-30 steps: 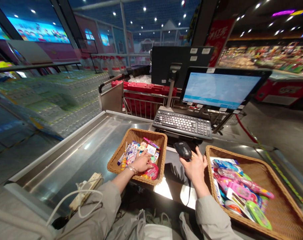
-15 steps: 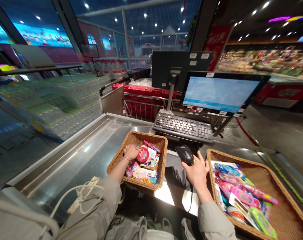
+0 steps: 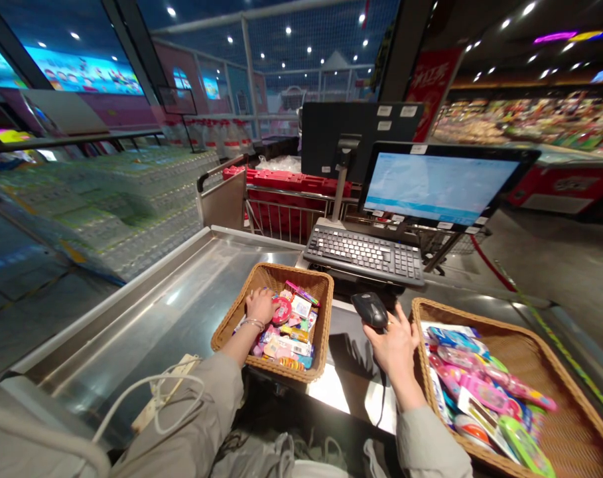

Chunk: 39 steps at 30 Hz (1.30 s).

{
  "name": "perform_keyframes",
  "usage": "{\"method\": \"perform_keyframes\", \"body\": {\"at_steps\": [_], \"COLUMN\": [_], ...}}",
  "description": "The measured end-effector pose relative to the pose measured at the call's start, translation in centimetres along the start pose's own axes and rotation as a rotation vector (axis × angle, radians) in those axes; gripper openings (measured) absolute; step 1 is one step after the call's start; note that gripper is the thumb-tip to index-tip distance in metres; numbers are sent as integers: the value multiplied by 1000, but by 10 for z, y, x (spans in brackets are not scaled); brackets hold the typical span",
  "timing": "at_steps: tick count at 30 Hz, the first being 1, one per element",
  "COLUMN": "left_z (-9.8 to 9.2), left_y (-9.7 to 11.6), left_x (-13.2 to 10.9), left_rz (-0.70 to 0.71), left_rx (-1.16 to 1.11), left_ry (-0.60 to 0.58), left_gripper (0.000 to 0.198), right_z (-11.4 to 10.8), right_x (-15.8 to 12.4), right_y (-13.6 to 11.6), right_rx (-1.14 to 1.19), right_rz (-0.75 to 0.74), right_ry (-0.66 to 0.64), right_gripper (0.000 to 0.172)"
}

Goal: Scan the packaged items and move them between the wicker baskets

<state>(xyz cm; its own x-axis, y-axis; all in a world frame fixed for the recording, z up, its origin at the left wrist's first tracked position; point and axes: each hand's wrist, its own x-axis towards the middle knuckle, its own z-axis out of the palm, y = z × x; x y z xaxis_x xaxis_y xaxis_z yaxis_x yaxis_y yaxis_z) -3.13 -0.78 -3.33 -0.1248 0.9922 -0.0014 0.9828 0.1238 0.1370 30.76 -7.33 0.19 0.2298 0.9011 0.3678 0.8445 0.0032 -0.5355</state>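
One red tin (image 3: pixel 282 310) pinched at fingertips of left hand (image 3: pixel 259 306); right hand (image 3: pixel 395 338) grips scanner (image 3: pixel 371 309)

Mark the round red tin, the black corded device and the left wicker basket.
round red tin (image 3: pixel 282 310): head view, lid centre.
black corded device (image 3: pixel 371 309): head view, top shell.
left wicker basket (image 3: pixel 230 311): head view, left rim.

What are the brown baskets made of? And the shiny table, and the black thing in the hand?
The left basket and the right basket look like woven wicker or rattan: matte tan strands cross in a weave. The counter looks like brushed stainless steel: it is grey with blurry light reflections. The black scanner in the right hand seems to be glossy plastic, judging by its smooth sheen.
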Motion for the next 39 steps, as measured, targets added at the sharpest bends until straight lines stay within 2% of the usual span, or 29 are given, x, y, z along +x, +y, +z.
{"method": "perform_keyframes", "body": {"at_steps": [3,6,8,10,16,23,27,39], "left_z": [0,2,6,10,19,10,8,21], "left_y": [-7,-16,-21,-23,-22,-18,-17,-21], "left_x": [-2,-2,-1,0,4,2,1,4], "left_rz": [137,285,318,316,301,286,272,253], "left_rx": [20,75,109,126,120,102,96,102], "left_ry": [-34,-124,-177,-203,-224,-217,-206,-126], "left_gripper": [47,82,101,107,114,115,112,102], "right_z": [1,3,4,5,6,3,3,2], "right_x": [0,0,1,1,3,3,3,1], "right_y": [1,2,1,0,2,5,7,8], "right_rx": [7,7,3,4,-8,-7,-10,-40], "right_rz": [-1,2,-1,-6,3,8,2,5], "right_ry": [9,18,18,10,-17,10,20,29], "right_gripper": [35,38,39,37,36,35,36,41]}}
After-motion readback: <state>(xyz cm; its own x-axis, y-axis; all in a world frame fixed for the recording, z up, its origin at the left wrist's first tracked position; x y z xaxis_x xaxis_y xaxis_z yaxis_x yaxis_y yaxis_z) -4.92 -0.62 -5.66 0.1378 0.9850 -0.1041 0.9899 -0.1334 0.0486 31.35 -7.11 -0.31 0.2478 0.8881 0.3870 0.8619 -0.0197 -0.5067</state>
